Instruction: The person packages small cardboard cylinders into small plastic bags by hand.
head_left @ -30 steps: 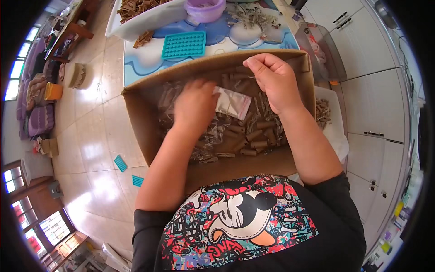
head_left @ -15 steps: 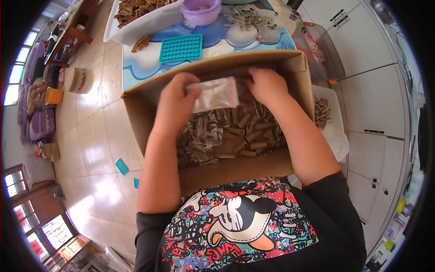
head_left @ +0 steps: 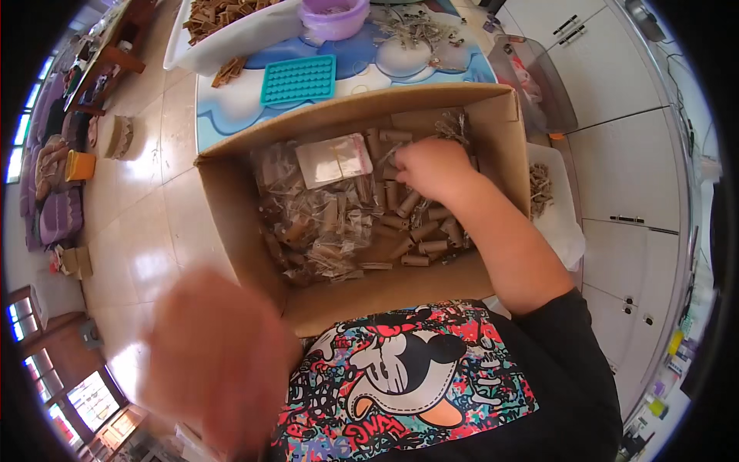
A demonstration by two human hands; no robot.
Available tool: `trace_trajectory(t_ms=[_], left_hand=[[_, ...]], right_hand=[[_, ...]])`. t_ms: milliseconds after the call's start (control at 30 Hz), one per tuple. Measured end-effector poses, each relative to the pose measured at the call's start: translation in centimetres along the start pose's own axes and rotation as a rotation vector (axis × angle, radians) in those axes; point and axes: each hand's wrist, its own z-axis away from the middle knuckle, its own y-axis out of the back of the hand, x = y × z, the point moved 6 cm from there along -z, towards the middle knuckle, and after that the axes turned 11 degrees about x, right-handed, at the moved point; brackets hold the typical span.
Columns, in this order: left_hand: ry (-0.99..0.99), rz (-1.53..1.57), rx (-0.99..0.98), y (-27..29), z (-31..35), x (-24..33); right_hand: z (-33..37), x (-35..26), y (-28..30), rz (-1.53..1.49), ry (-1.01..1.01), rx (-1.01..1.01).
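A deep cardboard box (head_left: 254, 246) stands in front of me. Inside it are brown cardboard-like tubes (head_left: 431, 246), some loose and others in clear plastic bags (head_left: 331, 231). A banded stack of clear bags (head_left: 335, 160) lies on top at the box's far left. My right hand (head_left: 435, 168) reaches in at the far right, fingers curled together over the loose tubes; what they pinch, if anything, is hidden. Beside it rests a tangle of thin metallic strands (head_left: 453, 127). My left hand (head_left: 219, 346) is outside the box at the lower left, smeared by motion.
Beyond the box, a blue-patterned table (head_left: 231, 115) carries a teal moulded tray (head_left: 299, 80), a purple basin (head_left: 334, 19), a white tub of brown pieces (head_left: 231, 46) and scattered small metallic parts (head_left: 419, 31). Another white tub (head_left: 560, 208) sits right of the box.
My left hand has let go of the banded bag stack, now lying in the box, and swung out to the lower left. My right hand has moved slightly left and nearer within the box.
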Motion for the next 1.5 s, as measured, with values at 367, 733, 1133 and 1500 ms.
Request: trace_trajectory(t_ms=[367, 733, 1133, 1500], left_hand=[[-0.485, 0.501, 0.102, -1.1, -1.7, 8.1], [-0.571, 0.518, 0.196, -1.0, -0.8, 8.7], [0.655, -0.125, -0.447, -5.4, 3.9, -13.3], [1.139, 0.420, 0.007, -2.6, 4.7, -16.8]], right_hand=[[-0.3, -0.1, 0.5, 0.150, 0.030, -0.085], [0.3, 1.3, 4.7, -1.248, -0.169, -0.061], [1.8, -2.5, 3.5, -1.416, -0.116, -0.369], [1.9, -2.0, 2.5, -1.424, -0.156, -0.429]])
